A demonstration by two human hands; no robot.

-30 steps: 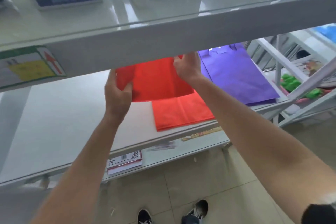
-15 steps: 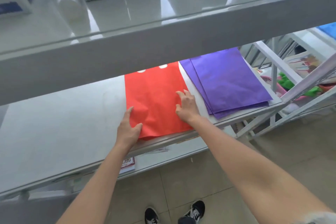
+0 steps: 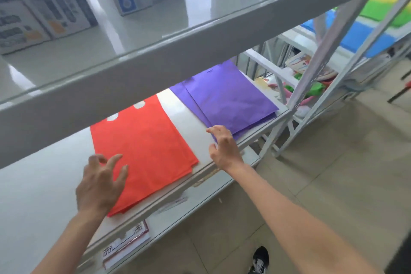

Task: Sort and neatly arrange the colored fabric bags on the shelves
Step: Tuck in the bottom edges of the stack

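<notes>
a: how many stacks are seen on the shelf (image 3: 55, 176)?
b: two: red bags (image 3: 144, 149) mid-front, purple bags (image 3: 229, 98) by the right edge.
a: hands?
b: left hand (image 3: 100, 184) and right hand (image 3: 224, 147) are held spread, nothing gripped.

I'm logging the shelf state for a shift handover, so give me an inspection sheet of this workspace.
Surface: grey middle shelf, bare at its left; a paper label hangs at its front edge.
Job's things: red bags stacked flat mid-shelf; purple bags stacked flat to their right, a gap between the stacks.
Clutter: printed boxes and packets on the upper shelf.
Hands: left hand over the red stack's near-left corner, fingers spread; right hand at the purple stack's near corner, fingers loosely bent.
Cables: nothing seen.
Surroundings: tiled floor; neighbouring rack with blue, green and yellow fabric.
</notes>
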